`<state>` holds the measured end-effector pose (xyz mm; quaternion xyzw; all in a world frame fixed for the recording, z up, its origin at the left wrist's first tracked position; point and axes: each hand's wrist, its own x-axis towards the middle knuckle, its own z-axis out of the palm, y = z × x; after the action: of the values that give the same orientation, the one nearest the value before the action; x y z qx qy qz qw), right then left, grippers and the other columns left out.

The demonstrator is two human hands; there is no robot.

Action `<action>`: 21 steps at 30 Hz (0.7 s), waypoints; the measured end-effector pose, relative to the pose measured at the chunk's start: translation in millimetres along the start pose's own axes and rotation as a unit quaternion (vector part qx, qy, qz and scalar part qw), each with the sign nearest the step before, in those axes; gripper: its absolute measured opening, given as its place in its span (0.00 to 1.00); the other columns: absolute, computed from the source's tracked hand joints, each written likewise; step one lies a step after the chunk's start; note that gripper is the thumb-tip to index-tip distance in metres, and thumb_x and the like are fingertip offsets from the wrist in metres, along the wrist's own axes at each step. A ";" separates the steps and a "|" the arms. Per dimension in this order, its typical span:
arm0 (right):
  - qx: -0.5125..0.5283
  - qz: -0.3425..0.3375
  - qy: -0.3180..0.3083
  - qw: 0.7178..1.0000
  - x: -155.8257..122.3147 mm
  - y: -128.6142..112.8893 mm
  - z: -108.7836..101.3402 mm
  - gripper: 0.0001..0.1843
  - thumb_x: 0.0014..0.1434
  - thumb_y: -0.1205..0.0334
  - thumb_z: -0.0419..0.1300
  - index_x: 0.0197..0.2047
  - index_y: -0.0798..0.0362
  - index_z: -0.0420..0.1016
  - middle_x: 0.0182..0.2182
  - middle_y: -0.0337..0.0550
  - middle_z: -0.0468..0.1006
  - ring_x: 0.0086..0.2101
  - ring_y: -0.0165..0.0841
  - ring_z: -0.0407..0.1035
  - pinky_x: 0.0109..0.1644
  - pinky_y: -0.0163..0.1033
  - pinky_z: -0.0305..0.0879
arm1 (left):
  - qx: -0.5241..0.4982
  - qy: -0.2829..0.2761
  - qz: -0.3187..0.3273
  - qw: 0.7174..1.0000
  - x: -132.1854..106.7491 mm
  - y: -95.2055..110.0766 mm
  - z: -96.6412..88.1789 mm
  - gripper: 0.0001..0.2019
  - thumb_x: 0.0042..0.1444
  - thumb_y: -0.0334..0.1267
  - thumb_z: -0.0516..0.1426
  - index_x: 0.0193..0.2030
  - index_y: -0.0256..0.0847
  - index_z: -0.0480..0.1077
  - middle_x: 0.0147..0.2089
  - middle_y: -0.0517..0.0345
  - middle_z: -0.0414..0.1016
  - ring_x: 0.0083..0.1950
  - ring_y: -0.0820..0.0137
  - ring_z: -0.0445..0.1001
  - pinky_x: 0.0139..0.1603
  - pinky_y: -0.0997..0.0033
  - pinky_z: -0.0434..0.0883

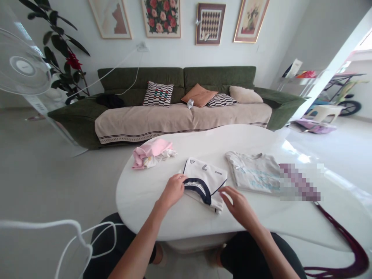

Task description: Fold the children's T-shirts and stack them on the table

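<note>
At frame centre the white shirt [207, 174] lies between the hands: left hand [173, 190] grips its collar, right hand [238, 202], open, touches its edge.

Table [151, 209]: a white top, seen as smooth and glossy, with daylight mirrored on it.
White shirt [205, 178]: matt cloth, edged with a dark navy trim.
Grey T-shirt [252, 174]: soft matt cloth, printed faintly in pale blue.
Pink bundle [151, 153]: thin cloth, crumpled.
Sofa [221, 75]: green matt upholstery, covered by a beige cloth throw [162, 120].
Floor [43, 174]: pale, smooth, slightly sheened.
Fan [23, 66]: clear glossy plastic.
</note>
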<state>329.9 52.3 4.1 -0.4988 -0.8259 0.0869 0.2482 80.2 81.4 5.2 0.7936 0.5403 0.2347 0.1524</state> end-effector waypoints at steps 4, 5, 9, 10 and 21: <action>-0.099 0.039 0.007 0.994 44.7 10.6 -9.9 0.14 0.61 0.59 0.48 0.47 0.52 0.68 0.45 0.46 0.69 0.42 0.32 0.66 0.46 0.42 0.65 | 0.036 -0.006 0.050 0.998 8.4 66.9 37.9 0.20 0.57 0.39 0.48 0.56 0.39 0.60 0.58 0.46 0.60 0.60 0.58 0.56 0.59 0.52 0.54; -0.112 0.042 0.004 0.993 52.0 10.7 -8.8 0.14 0.60 0.57 0.50 0.48 0.52 0.67 0.47 0.46 0.68 0.42 0.32 0.66 0.45 0.43 0.65 | 0.045 -0.038 0.055 0.997 8.0 81.1 51.2 0.21 0.57 0.43 0.49 0.56 0.39 0.60 0.57 0.44 0.61 0.58 0.55 0.57 0.58 0.48 0.54; -0.135 0.055 0.003 0.989 52.3 8.6 1.7 0.16 0.59 0.56 0.52 0.50 0.53 0.65 0.48 0.46 0.67 0.43 0.33 0.66 0.45 0.44 0.65 | 0.074 -0.083 0.036 0.993 -6.4 105.1 89.5 0.18 0.54 0.38 0.51 0.52 0.38 0.64 0.50 0.43 0.66 0.52 0.55 0.62 0.58 0.43 0.51; -0.141 0.060 0.001 0.988 46.6 8.8 4.0 0.16 0.59 0.56 0.52 0.50 0.53 0.65 0.48 0.46 0.67 0.43 0.33 0.66 0.45 0.45 0.65 | 0.070 -0.074 0.034 0.994 -12.1 102.5 90.8 0.17 0.54 0.35 0.49 0.51 0.40 0.65 0.50 0.44 0.67 0.52 0.56 0.62 0.59 0.43 0.49; -0.116 -0.010 0.005 0.993 -67.5 -79.4 65.3 0.19 0.53 0.74 0.49 0.47 0.54 0.69 0.37 0.49 0.74 0.36 0.39 0.67 0.41 0.41 0.65 | 0.109 0.010 -0.051 0.993 -59.0 -12.6 4.3 0.23 0.49 0.21 0.44 0.42 0.51 0.71 0.51 0.61 0.71 0.61 0.57 0.55 0.54 0.30 0.23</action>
<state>261.1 -38.1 -42.9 -0.5163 -0.8340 -0.0150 0.1939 54.5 31.3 -16.9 0.7742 0.6042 0.1747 0.0716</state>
